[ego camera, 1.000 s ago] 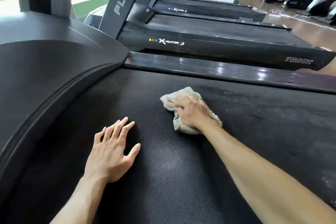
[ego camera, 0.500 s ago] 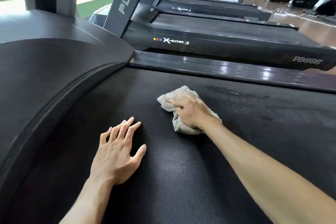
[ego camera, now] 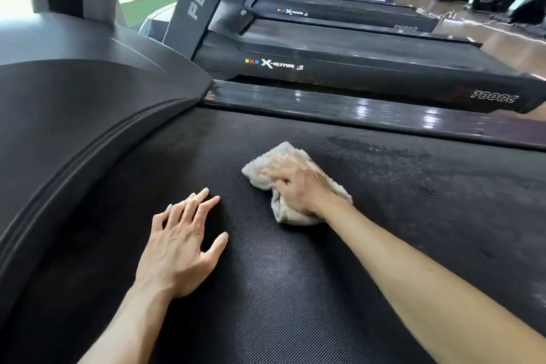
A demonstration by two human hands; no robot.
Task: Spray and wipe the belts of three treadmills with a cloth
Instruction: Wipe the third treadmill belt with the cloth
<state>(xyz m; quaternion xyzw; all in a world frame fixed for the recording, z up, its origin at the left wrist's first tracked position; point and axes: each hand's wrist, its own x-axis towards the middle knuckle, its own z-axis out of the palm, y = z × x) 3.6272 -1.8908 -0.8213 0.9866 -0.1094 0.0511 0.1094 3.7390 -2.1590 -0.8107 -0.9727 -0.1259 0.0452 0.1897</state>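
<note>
Right hand (ego camera: pixel 298 186) pressing down on the crumpled cloth (ego camera: pixel 283 162), fingers curled over it, in the middle of the treadmill belt (ego camera: pixel 266 289). Left hand (ego camera: pixel 180 245) flat on the belt, just left of the cloth, fingers spread wide, holding nothing. Cloth nearly in the same spot as a second ago, slid only a tiny bit toward the front hood (ego camera: pixel 74 127). Left hand crept forward a little too. Wet, speckled patch (ego camera: pixel 384 154) on the belt right of the cloth, by the shiny side rail (ego camera: pixel 354 109). Probably more wiping left here. Next treadmill (ego camera: pixel 354 68) past that rail, with more treadmills behind it.
</note>
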